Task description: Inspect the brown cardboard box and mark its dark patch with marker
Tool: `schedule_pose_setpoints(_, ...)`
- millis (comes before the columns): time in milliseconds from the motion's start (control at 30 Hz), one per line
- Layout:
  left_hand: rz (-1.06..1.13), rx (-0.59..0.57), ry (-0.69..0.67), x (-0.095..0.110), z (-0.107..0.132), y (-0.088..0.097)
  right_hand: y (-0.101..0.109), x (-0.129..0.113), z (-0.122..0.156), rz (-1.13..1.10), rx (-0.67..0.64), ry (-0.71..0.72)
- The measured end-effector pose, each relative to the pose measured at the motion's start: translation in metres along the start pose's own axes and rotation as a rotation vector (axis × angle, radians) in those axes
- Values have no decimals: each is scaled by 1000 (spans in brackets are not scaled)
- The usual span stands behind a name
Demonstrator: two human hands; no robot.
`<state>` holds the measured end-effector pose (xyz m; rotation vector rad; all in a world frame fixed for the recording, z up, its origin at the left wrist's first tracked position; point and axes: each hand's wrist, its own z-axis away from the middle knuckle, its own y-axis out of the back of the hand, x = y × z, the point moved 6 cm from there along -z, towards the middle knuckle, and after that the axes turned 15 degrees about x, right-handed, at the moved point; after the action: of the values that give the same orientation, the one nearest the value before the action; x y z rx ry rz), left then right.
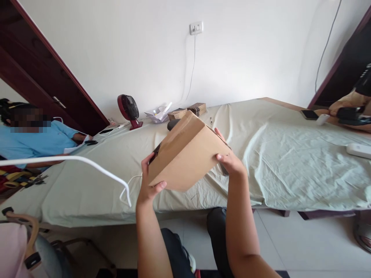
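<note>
By the left hand point(147, 190) and the right hand point(232, 162), a cardboard box point(191, 154) is gripped at opposite ends and held tilted over a table point(285, 106), which is covered by a pale green cloth point(298, 166). Farther back, a red fan point(129, 109) and two small boxes point(197, 108) are set near the wall point(249, 50), on which a socket point(196, 28) is mounted.

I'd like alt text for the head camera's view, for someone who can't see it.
A person's left hand and right hand hold a tilted cardboard box over a cloth-covered table. A red desk fan stands toward the far side; another person in light blue is at the picture's left.
</note>
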<state>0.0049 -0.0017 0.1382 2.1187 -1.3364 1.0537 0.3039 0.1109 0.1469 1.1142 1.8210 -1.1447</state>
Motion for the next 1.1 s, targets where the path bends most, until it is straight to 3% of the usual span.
schedule_pose_setpoints(133, -82, -189, 237, -17, 8, -16, -3, -12, 3, -89, 20, 115)
schedule_pose_setpoints(400, -207, -275, 257, -9, 11, -25, -11, -33, 12, 76, -54, 196)
schedule_pose_setpoints(733, -281, -241, 16, 7, 4, -28, -3, -7, 9, 86, 30, 61)
schedule_pose_setpoints(967, -431, -140, -214, 24, 3, -30, -2, -14, 5, -14, 89, 119)
schedule_pose_setpoints(1100, -566, -93, -277, 31, 4, -31, 6, -17, 0, 56, 174, 99)
